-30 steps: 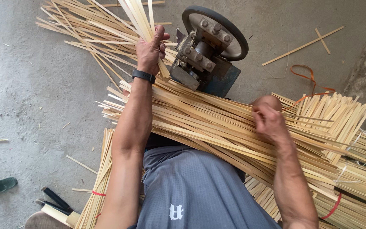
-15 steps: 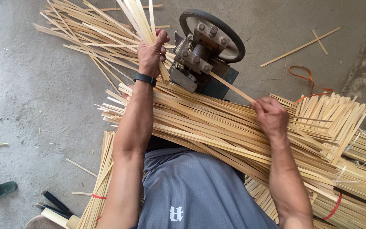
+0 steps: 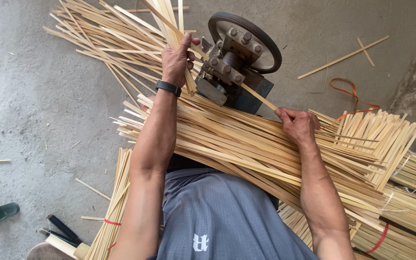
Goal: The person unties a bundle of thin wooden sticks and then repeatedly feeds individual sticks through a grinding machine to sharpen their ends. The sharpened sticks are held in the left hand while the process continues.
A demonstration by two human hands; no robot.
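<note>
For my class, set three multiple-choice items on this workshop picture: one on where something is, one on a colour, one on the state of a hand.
1. Where does the metal machine with the wheel stand?
A. Behind the person
B. On the floor in front of the person, between the two hands
C. On a shelf

2. What colour is the band on the left wrist?
A. Black
B. White
C. Yellow

3. What is the right hand doing?
A. Lying flat and empty on the floor
B. Pinching one thin strip that runs up to the machine
C. Holding a hammer

Answers:
1 B: the machine sits on the concrete past the bundle of strips on the lap.
2 A: the wristband is black.
3 B: the right hand has its fingers closed on a single strip; the left hand grips a sheaf of strips.
</note>
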